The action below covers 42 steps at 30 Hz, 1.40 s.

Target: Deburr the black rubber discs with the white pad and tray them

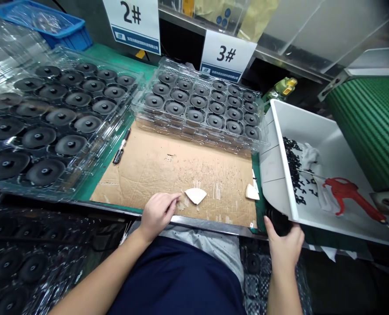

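Note:
My left hand (160, 211) is above the front edge of the cardboard sheet (155, 166), its fingers pressed together beside a white wedge-shaped piece (196, 195); anything between the fingertips is too small to make out. At the right, my right hand (284, 240) is wrapped round a black round part (278, 221) by the front corner of the white bin. A second white piece (252, 192) lies at the cardboard's right edge.
Clear trays of black discs stand at the left (66, 175) and behind the cardboard (194, 124). A marker (121, 148) lies at the cardboard's left edge. The white bin (280, 162) at right holds small black parts and a red air gun (348, 194).

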Each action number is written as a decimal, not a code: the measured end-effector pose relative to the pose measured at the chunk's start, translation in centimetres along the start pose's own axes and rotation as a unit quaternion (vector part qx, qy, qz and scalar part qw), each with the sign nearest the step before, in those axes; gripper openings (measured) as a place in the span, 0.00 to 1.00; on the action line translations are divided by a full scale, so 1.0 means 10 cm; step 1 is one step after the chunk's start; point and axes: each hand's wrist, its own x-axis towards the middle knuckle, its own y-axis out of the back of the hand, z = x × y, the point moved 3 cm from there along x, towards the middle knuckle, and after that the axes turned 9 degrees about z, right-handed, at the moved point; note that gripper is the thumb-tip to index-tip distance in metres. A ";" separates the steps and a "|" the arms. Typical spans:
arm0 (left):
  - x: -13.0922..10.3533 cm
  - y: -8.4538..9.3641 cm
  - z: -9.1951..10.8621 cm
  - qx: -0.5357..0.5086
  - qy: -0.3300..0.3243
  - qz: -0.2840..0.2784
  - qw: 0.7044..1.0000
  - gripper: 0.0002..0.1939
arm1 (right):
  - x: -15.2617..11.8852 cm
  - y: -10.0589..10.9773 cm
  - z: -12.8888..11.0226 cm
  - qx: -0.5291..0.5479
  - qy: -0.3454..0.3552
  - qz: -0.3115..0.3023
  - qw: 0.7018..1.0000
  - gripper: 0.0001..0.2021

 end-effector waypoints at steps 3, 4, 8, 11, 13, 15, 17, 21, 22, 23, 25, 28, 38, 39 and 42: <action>0.00 0.00 0.00 0.002 0.002 0.000 1.000 0.11 | -0.02 0.04 -0.01 0.012 0.015 0.018 1.000 0.49; 0.00 0.00 0.00 0.003 0.003 0.001 1.000 0.11 | -0.02 0.05 -0.01 0.014 0.016 0.023 1.000 0.49; 0.00 0.00 -0.01 0.002 0.005 0.000 1.000 0.11 | -0.02 0.06 -0.03 0.016 0.011 0.027 0.999 0.49; -0.01 0.00 -0.01 0.000 0.004 0.001 1.000 0.11 | -0.01 0.06 -0.05 0.017 0.006 0.024 1.000 0.49; -0.01 0.00 -0.01 -0.002 0.003 0.002 1.000 0.11 | -0.01 0.05 -0.06 0.019 0.007 0.022 1.000 0.48; -0.01 0.00 -0.01 -0.003 0.003 0.003 1.000 0.11 | -0.01 0.06 -0.07 0.020 0.008 0.022 1.000 0.48; -0.02 0.00 -0.01 -0.004 0.002 0.002 1.000 0.11 | 0.00 0.06 -0.08 0.019 0.008 0.024 0.999 0.49; -0.02 0.00 0.00 -0.004 0.002 0.002 1.000 0.11 | -0.01 0.06 -0.08 0.019 0.005 0.031 0.999 0.48; -0.02 0.00 0.00 -0.004 0.002 0.002 1.000 0.11 | -0.01 0.06 -0.08 0.020 0.005 0.031 0.999 0.47; -0.02 0.00 0.00 -0.004 0.002 0.002 1.000 0.11 | -0.02 0.06 -0.08 0.022 0.006 0.032 0.999 0.46; -0.01 0.00 -0.01 -0.004 0.003 0.004 1.000 0.11 | -0.03 0.06 -0.09 0.027 0.009 0.034 0.999 0.43; -0.01 -0.01 -0.01 -0.003 0.002 0.004 1.000 0.11 | -0.10 0.11 -0.14 0.046 0.019 0.055 0.997 0.37; -0.02 -0.01 0.00 -0.005 -0.005 0.010 1.000 0.11 | -0.66 0.42 -0.78 0.247 0.054 0.049 0.966 0.10; -0.02 -0.01 0.00 -0.005 -0.005 0.010 1.000 0.11 | -0.69 0.43 -0.92 0.283 0.049 0.003 0.958 0.09; -0.03 -0.01 0.00 0.000 -0.007 0.017 1.000 0.11 | -0.70 0.55 -1.32 0.414 0.057 -0.102 0.903 0.09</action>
